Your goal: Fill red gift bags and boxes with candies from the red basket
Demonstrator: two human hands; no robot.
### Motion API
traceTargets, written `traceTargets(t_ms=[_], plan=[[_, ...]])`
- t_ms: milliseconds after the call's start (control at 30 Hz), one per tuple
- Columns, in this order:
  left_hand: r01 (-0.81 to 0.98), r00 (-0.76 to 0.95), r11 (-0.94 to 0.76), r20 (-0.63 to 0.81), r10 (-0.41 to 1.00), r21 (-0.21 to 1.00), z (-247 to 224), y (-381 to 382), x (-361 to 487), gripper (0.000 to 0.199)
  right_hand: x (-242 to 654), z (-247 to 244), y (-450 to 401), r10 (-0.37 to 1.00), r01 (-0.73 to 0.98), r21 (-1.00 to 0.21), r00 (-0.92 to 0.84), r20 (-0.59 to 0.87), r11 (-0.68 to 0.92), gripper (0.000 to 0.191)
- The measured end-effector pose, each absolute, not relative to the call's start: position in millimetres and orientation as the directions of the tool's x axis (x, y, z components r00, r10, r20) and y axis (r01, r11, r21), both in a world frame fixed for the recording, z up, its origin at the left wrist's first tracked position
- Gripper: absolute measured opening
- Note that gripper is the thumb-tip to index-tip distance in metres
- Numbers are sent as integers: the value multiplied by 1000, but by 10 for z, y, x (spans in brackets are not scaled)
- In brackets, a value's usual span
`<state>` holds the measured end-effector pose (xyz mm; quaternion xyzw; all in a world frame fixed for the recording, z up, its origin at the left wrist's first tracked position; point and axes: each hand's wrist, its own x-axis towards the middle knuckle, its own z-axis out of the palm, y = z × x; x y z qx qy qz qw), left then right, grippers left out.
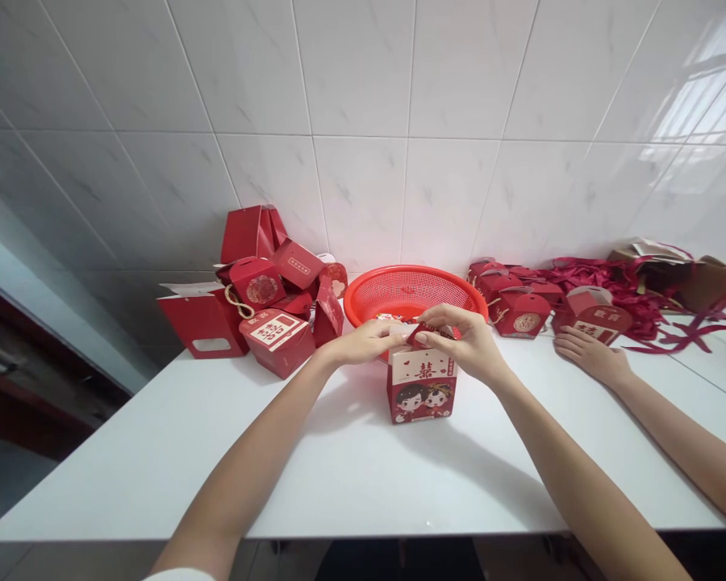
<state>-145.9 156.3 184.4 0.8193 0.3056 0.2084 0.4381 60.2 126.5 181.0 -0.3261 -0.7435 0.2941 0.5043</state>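
Note:
A small red and cream cardboard gift box (424,395) stands upright on the white table, with two cartoon faces and a Chinese character on its front. Its top flaps are between my hands. At the flaps' left side, my left hand (366,340) is closed on the box top. Thumb and fingers of my right hand (465,343) pinch the dark red flap at the upper right. Right behind the box is a red plastic basket (363,290) with some small items inside, partly hidden by my hands.
Several red gift boxes (278,343) are heaped left of the basket. More red boxes (523,315) stand to its right, beside dark red ribbons (598,278). Another person's hand (593,355) rests by a box at right. A tiled wall (363,194) backs the table (339,484).

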Motion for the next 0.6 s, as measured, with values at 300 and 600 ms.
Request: traceTargets(t_ms=[300, 600], plan=[[314, 734, -473, 105, 671, 823, 1828, 1571, -1463, 46, 689, 1809, 1205, 708, 320, -636, -408, 577, 703, 19], [371, 699, -434, 61, 713, 821, 1790, 1599, -1484, 49, 770, 1742, 1157, 648, 324, -570, -229, 727, 755, 13]])
